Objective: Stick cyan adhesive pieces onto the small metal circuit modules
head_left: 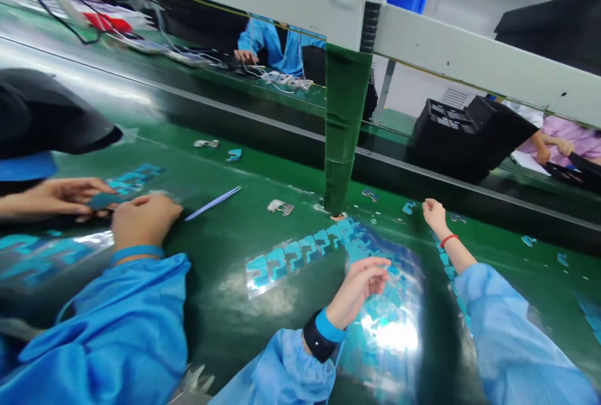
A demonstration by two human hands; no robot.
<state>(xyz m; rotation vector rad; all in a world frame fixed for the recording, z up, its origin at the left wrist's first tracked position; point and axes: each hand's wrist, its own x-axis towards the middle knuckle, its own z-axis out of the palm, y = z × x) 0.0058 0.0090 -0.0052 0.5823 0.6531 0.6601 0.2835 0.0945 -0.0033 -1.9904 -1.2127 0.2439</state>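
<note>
A clear film sheet (282,264) carrying rows of blue die-cut stickers lies on the green table in front of me. My left hand (359,283), with a black wristband and a blue cuff, rests on the sheet's glossy right part, fingertips pinched together at the film. My right hand (434,214), with a red cord at the wrist, is farther out with its fingers curled, knuckles down beside a narrow strip of blue stickers (444,258). Nothing shows in that hand. Glare hides much of the film near my left wrist.
A co-worker in a blue coat sits at my left, hands (141,217) on another sticker sheet (134,176). Blue tweezers (213,203), a small metal part (280,207) and loose blue scraps lie about. A green-wrapped post (342,136) stands ahead. Black trays (451,126) and other people sit beyond the conveyor.
</note>
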